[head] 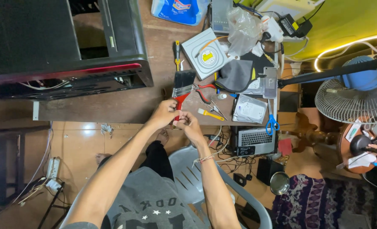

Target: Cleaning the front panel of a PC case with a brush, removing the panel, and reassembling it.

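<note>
- Left hand (164, 113) clamped round the red handle of a wide paintbrush (182, 87) (bristles pointing away).
- Right hand (188, 123) touching the left, fingers pinched together at the handle's end.
- Pliers (203, 91) lie just beyond the right hand.

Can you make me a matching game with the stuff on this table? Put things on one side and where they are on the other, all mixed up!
Things:
1. big paintbrush
2. scissors
3. small yellow brush
4. fan

Places:
A. off the table, far right
B. held in the left hand, the right hand close by
C. lying by the laptop
D. on the table just past the hands

Pairs: 1-B, 2-C, 3-D, 4-A
</note>
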